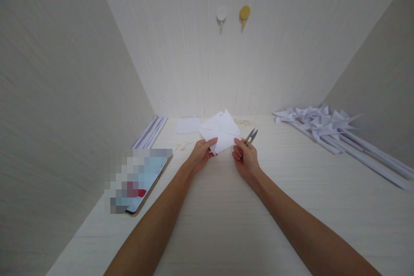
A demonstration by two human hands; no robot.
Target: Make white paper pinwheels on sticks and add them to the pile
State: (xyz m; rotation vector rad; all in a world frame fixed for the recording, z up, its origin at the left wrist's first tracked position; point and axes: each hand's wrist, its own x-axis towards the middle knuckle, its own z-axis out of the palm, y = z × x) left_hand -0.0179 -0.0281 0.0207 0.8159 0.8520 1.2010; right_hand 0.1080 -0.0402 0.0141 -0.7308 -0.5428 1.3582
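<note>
A white sheet of paper [223, 131] with slits cut toward its middle is held up between my hands, near the back wall. My left hand [201, 154] pinches its lower left part, thumb on top. My right hand [246, 155] pinches the lower right corner between thumb and finger. The same hand has thread snips [251, 137] tucked in it, their two pointed blades sticking out past the knuckles and slightly apart. Part of the snips' handle is hidden by the fingers. Behind and left of the held sheet, more white paper [187, 125] lies flat on the table.
Several paper pinwheels [318, 121] on rolled white sticks [362, 155] lie piled at the right. Rolled paper sticks [150, 133] rest at the back left. A phone [152, 183], partly blurred, lies at the left. White and yellow hooks [245, 13] are on the back wall.
</note>
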